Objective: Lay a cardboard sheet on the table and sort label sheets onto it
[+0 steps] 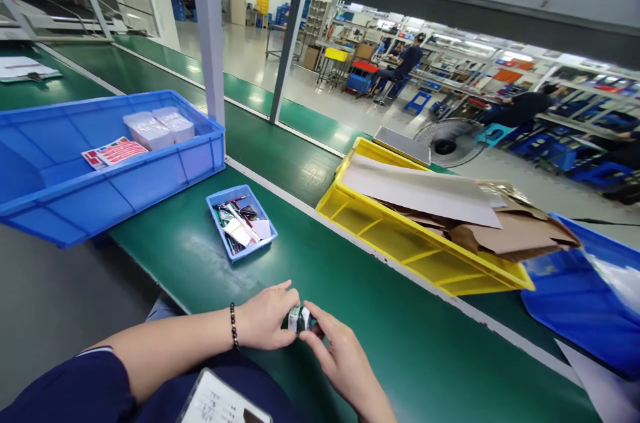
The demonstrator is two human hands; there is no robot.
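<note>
Between the fingers of both my hands is a small box [295, 320], white with green and dark parts; its print is too small to read. My left hand [266, 317], with a beaded bracelet at the wrist, grips its left side. My right hand [336, 343] pinches the other side between thumb and fingers. The box is held just above the green table [395, 336], close to my body. Beyond my hands a small blue tray [273, 236] holds pens, white slips and other small items.
A large blue bin [165, 186] with white stacks and red-printed sheets sits at left. At right stand a yellow crate [395, 236] of cardboard and paper, and another blue bin [565, 303]. A white post [207, 29] rises behind. Farther back are a fan [444, 145] and seated people.
</note>
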